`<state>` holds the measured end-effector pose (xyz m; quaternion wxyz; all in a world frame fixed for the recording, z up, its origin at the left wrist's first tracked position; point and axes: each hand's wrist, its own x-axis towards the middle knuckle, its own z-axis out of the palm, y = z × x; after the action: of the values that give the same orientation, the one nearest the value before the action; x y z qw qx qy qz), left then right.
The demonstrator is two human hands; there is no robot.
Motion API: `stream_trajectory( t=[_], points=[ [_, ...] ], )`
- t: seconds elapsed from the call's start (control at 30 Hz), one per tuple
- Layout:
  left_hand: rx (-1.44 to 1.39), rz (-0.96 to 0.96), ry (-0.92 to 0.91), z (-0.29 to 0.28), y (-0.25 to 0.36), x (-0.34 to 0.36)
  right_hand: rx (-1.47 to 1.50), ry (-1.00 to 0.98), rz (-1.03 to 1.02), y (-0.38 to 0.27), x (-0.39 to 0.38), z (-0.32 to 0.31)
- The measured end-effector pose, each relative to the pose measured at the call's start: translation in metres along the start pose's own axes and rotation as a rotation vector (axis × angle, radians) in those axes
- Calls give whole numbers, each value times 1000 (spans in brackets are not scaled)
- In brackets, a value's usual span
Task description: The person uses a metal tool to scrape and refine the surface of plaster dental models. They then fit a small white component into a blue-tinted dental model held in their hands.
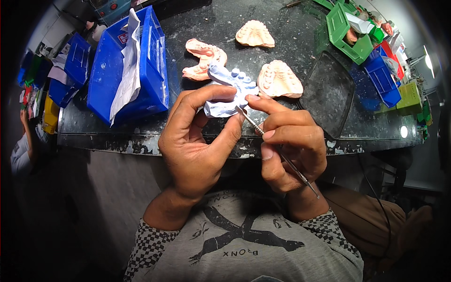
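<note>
A pale blue dental cast (221,107) is held up in my left hand (197,141), its fingers and thumb gripping the sides. My right hand (296,145) grips a thin metal double-ended instrument (256,126), whose upper tip touches the blue cast and whose lower end points down toward my body. My right index fingertip rests at or very near the cast's right side. Behind the cast lie a pink horseshoe-shaped cast (199,54), a cream cast (253,34) and another cream cast (279,80) to the right, all on the dark worn bench (202,23).
Blue bins (105,87), one holding papers, stand at the left. A black tray (324,105) lies right of the casts, with green (343,42), blue (380,80) and red bins beyond. Another person's arm (26,131) shows at far left. A cable hangs at right.
</note>
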<state>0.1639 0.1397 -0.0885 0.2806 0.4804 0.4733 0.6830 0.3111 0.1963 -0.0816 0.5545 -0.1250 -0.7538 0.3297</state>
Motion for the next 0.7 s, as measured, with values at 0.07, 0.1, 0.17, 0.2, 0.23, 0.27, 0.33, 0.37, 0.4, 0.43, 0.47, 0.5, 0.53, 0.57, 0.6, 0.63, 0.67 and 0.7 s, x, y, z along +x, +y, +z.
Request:
stream_trajectory(
  t=[0.07, 0.1, 0.17, 0.2, 0.23, 0.27, 0.33, 0.37, 0.4, 0.43, 0.47, 0.5, 0.53, 0.57, 0.6, 0.63, 0.67, 0.7],
  points=[
    [-2, -6, -1, 0, -1, 0, 1, 4, -1, 0, 0, 0],
    [-3, -12, -1, 0, -1, 0, -4, -1, -2, 0, 1, -1],
    [20, -15, -5, -2, -1, 0, -9, -6, -4, 0, 0, -2],
    [42, -18, -8, -2, 0, 0, -4, -50, -2, 0, -1, -4],
    [41, -18, -8, -2, 0, -1, 0, -94, 0, 0, -2, -4],
    [26, -19, -5, -2, 0, -1, 0, -93, 0, 0, -2, -4],
    [11, -20, -1, -1, 0, -1, -4, -94, -4, 0, -2, -5],
    [2, -19, 1, 0, 0, -1, -4, -94, -4, 0, -2, -5],
    [-7, -18, 2, 0, 0, -1, -2, -93, -8, 0, -2, -4],
    [-7, -18, 2, -1, 0, -1, 0, -92, -11, 1, -2, -4],
    [17, -19, -3, -1, 0, -1, 0, -91, -11, 1, -1, -4],
    [41, -21, -9, -2, 0, 0, 1, -93, -13, 1, -1, -4],
    [41, -21, -10, -1, 0, 0, 2, -95, -15, 1, -1, -4],
    [2, -39, 19, 1, 1, 0, 1, -94, -15, 1, -1, -4],
    [-37, -57, 47, 3, 1, 0, 3, -91, -17, 1, -1, -4],
    [-37, -57, 46, 3, 1, -1, 4, -89, -18, 1, -1, -4],
    [-43, -46, 49, 3, 1, -1, 4, -87, -19, 1, -1, -4],
    [-49, -34, 52, 4, 0, -1, 2, -87, -17, 1, -1, -4]
  ],
)
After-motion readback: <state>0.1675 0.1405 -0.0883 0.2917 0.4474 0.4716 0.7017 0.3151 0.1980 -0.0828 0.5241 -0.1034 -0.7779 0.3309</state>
